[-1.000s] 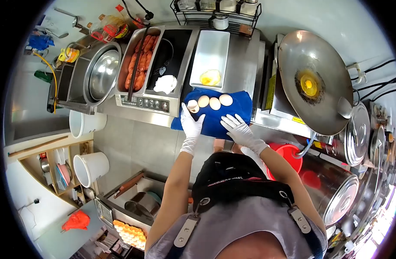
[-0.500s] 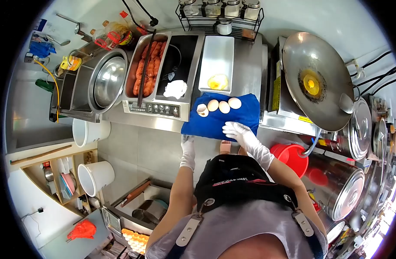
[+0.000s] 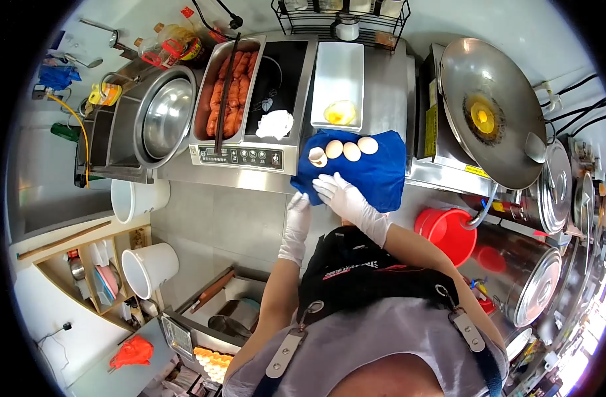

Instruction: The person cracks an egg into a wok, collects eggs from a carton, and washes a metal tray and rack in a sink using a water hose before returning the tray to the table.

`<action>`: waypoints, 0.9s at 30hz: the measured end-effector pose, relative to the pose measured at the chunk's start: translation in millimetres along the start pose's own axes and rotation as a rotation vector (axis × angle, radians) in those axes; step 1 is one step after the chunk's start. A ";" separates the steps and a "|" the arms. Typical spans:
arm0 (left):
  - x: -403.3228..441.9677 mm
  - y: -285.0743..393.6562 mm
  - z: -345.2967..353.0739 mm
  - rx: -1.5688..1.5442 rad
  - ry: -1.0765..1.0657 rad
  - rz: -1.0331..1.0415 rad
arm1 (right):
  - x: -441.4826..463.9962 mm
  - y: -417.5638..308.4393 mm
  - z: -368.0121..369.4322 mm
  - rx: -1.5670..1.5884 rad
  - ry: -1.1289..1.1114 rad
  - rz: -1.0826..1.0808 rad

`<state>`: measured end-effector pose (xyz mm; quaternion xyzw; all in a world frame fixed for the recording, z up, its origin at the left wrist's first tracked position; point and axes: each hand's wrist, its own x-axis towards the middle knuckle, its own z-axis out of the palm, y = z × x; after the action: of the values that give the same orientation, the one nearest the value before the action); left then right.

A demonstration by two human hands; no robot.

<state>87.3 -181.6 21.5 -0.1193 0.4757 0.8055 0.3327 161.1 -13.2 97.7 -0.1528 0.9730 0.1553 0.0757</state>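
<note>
A blue cloth hangs over the counter's front edge. On it rest several whole brown eggs and a cracked eggshell at the left end. My right hand, in a white glove, lies on the cloth below the shells with its fingers stretched out. My left hand, also gloved, is closed at the cloth's lower left corner, pinching its edge. Behind the eggs, a white rectangular tray holds raw egg at its near end.
At right, a large tilted wok holds a frying egg and a ladle. To the left are a pan of sausages with long chopsticks, a crumpled white cloth, and a steel basin. A red bucket stands below.
My right hand has moved left across the cloth, closer to my left hand. The left hand has come up to the cloth's corner. The whole view has shifted slightly.
</note>
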 end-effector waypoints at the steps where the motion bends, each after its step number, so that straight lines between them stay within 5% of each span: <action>1: -3.1 -2.1 5.0 -0.050 -0.023 -0.027 | 6.1 -6.0 0.1 -0.039 -0.012 -0.014; 4: -2.5 -1.5 11.7 0.393 0.045 -0.008 | 15.0 -15.6 -7.3 -0.123 -0.106 -0.058; 8: 1.9 -11.0 22.0 0.279 0.165 0.236 | 26.3 -22.0 -8.1 -0.091 -0.193 -0.199; 12: 11.9 -9.9 40.6 0.217 0.199 0.176 | 27.8 -16.4 -5.3 -0.131 -0.089 -0.158; 13: 23.2 -21.0 30.1 0.483 0.274 0.185 | 28.8 -19.9 -6.0 -0.211 -0.091 -0.140; 18: 33.9 -20.7 43.2 0.658 0.409 0.159 | 46.3 -23.7 14.1 -0.472 -0.191 -0.237; 21: 35.7 -17.9 54.0 0.716 0.485 0.073 | 44.1 -21.6 23.2 -0.442 -0.052 -0.175; 25: 46.3 -22.3 44.7 0.555 0.458 0.084 | 28.5 0.5 1.6 -0.320 0.081 -0.182; 27: 62.6 -36.2 15.6 0.163 0.315 0.001 | 21.3 8.7 -3.8 -0.079 0.046 -0.171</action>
<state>65.8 -130.2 -27.1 -0.2165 0.5859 0.7356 0.2622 137.9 -12.4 99.6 -0.2419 0.9510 0.1828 0.0602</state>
